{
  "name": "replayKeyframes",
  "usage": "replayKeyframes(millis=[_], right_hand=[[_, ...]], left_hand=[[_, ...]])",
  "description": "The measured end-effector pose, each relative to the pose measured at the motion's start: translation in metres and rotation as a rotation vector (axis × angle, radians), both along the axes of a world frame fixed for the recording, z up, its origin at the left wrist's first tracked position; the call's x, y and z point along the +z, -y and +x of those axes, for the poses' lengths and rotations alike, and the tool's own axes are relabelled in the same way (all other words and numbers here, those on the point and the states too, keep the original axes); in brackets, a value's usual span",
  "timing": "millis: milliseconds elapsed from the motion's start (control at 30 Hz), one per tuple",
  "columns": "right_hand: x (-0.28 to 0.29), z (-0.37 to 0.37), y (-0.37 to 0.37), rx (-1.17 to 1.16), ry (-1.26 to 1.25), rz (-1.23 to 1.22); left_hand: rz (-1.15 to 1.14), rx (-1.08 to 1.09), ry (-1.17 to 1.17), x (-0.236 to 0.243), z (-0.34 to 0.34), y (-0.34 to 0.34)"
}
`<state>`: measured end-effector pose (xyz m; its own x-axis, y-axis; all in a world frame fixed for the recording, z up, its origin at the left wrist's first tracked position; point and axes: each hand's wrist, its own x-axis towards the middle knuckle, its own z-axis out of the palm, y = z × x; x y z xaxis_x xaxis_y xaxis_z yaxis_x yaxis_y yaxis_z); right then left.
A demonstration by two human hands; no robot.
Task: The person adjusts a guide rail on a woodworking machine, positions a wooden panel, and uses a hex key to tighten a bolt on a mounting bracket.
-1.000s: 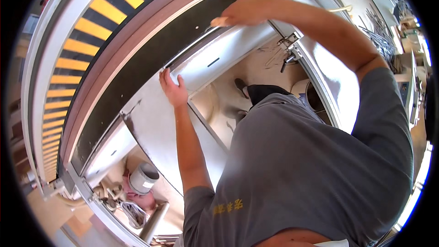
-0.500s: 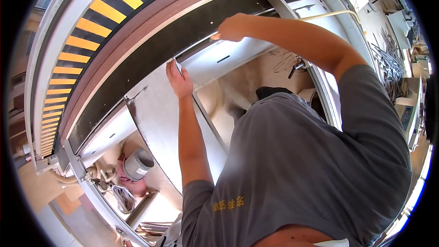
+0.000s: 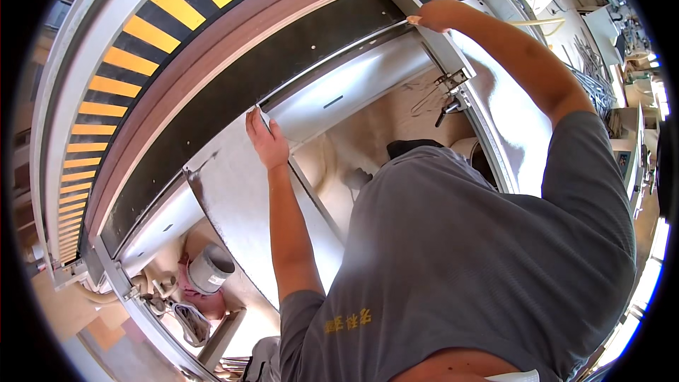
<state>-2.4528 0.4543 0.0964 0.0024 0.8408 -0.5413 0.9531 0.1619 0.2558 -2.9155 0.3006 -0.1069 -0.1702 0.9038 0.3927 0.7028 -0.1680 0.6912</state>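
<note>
My left hand (image 3: 268, 141) lies on the far corner of a pale flat panel (image 3: 240, 191), fingers stretched and thumb apart. Its fingertips touch the black surface's (image 3: 219, 117) near edge. From there a thin pale strip (image 3: 332, 64) runs along that edge to my right hand (image 3: 435, 15). The right fingers are bent and pressed together at the strip's far end, beside a grey metal crossbar (image 3: 417, 18). Whether they pinch the strip or only touch it I cannot make out. My right arm reaches out across the frame's side.
A black-and-yellow striped guard (image 3: 124, 88) curves along the far side, with a reddish-brown board (image 3: 159, 95) before it. Below the metal frame are a grey bucket (image 3: 211, 269) and a clamp handle (image 3: 447, 112). Metal rods (image 3: 598, 88) lie at the right.
My right hand has moved right along the edge to the crossbar, and a longer stretch of the pale strip shows. My left hand stays at the panel's corner. The view has shifted slightly.
</note>
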Motion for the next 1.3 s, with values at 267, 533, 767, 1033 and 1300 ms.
replayKeyframes(millis=[267,533,767,1033,1300], right_hand=[[0.065,-0.05,0.048,-0.1,-0.44,-0.107],[0.065,-0.104,0.11,0.313,-1.011,-0.506],[0.082,0.086,0.055,0.136,-0.607,-0.044],[0.02,0.519,0.049,-0.565,-0.295,0.911],[-0.1,0.621,0.152,-0.73,-0.202,0.603]], left_hand=[[0.046,-0.044,-0.036,-0.002,-0.002,-0.002],[-0.021,-0.036,-0.097,0.0,-0.003,0.004],[-0.007,0.012,-0.236,-0.01,-0.008,0.006],[-0.128,0.1,-0.417,-0.003,0.028,0.01],[-0.357,0.264,-0.561,-0.004,0.08,0.024]])
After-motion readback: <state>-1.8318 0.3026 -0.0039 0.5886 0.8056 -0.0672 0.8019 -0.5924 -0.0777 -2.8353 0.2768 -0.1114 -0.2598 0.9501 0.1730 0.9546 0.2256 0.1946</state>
